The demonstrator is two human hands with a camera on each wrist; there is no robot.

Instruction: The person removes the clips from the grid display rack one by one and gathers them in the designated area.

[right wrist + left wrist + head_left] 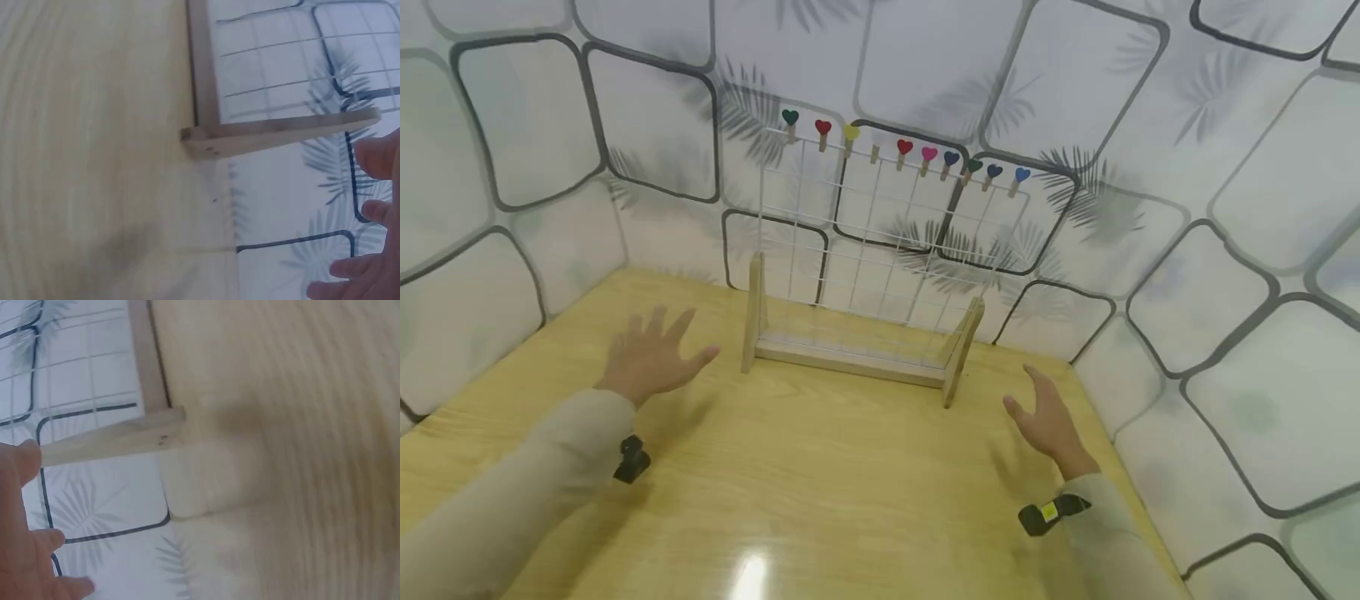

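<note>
A white wire grid rack (880,242) stands upright in a wooden base (850,361) at the back of the table. Along its top edge sits a row of small wooden clothespins, most with coloured hearts, among them a yellow heart (851,132) and a pink heart (929,154); one clothespin (875,153) shows no heart. My left hand (651,354) hovers left of the rack with its fingers spread, holding nothing. To the rack's right, my right hand (1047,417) is held apart from it, thumb and fingers extended. Both wrist views show a wooden end support (112,437) beyond the fingers.
The wood-grain table (820,483) spreads out in front of the rack. Patterned walls (1255,400) with leaf prints and rounded dark outlines enclose it at the back and on both sides. A black band (1041,517) with a device is on each wrist.
</note>
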